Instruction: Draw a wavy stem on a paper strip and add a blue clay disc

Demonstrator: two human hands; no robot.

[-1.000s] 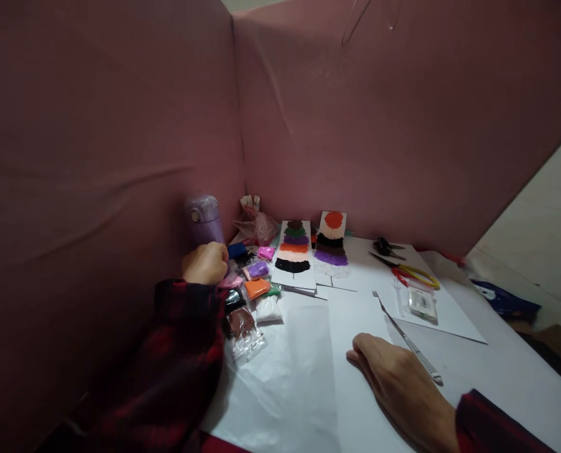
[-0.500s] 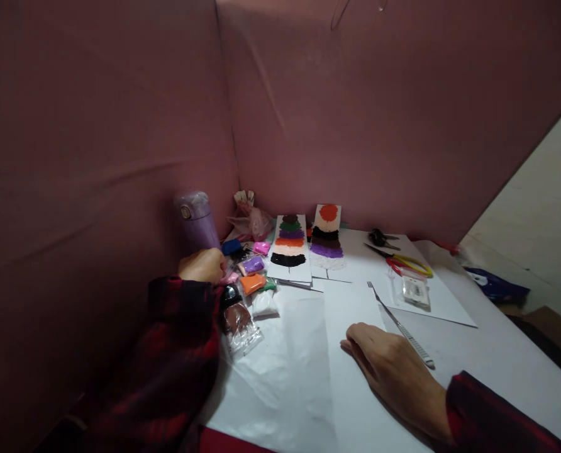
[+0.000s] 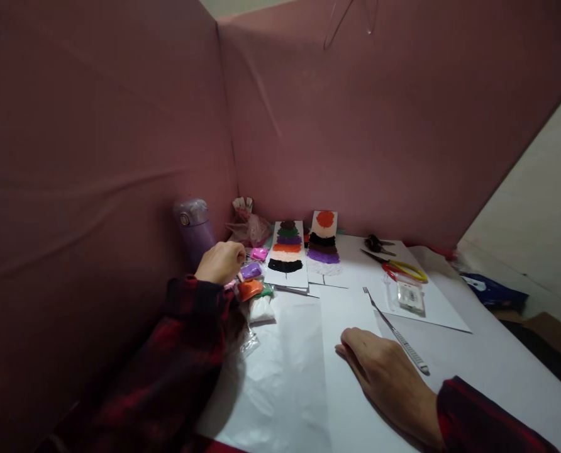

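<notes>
My left hand (image 3: 221, 262) is curled over the small bags of coloured clay (image 3: 253, 281) by the left wall; its fingertips are hidden, so what it grips is unclear. A purple bag (image 3: 251, 271), an orange bag (image 3: 249, 289) and a white bag (image 3: 262, 309) lie right beside it. My right hand (image 3: 385, 377) rests flat, fingers together, on a strip of white paper (image 3: 344, 314). A metal fork-tipped tool (image 3: 394, 331) lies just right of that hand, not held.
Two cards with bands of coloured clay (image 3: 287, 253) (image 3: 324, 242) lie at the back. A purple flask (image 3: 194, 229) stands in the left corner. Red-and-yellow scissors (image 3: 403, 269), a small clear packet (image 3: 410, 296) and a dark object (image 3: 373, 243) sit right. Pink partition walls (image 3: 356, 126) enclose the table.
My left hand has shifted right, toward the purple bag, now covering the blue and black bags. My right hand stays flat on the paper.
</notes>
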